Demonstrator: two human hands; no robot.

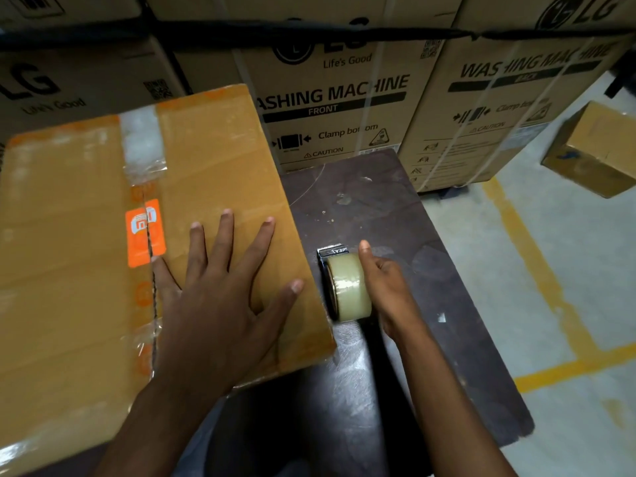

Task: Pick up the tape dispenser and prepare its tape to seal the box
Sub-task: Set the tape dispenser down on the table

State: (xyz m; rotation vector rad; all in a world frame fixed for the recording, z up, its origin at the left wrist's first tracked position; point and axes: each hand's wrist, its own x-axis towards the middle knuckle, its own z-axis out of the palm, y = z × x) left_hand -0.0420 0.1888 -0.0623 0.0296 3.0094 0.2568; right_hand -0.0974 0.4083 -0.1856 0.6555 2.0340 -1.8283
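Note:
A flat brown cardboard box with an orange label over its centre seam lies on a dark table. My left hand rests flat on the box's top with fingers spread, holding nothing. Just right of the box, the tape dispenser with its roll of clear tape stands on the table, its toothed blade pointing away from me. My right hand is closed around the dispenser's right side, thumb stretched along the roll. Its handle is hidden by my hand.
Large washing-machine cartons stand right behind the table. A smaller brown carton sits on the grey floor at the right. Yellow floor lines run beside the table's right edge.

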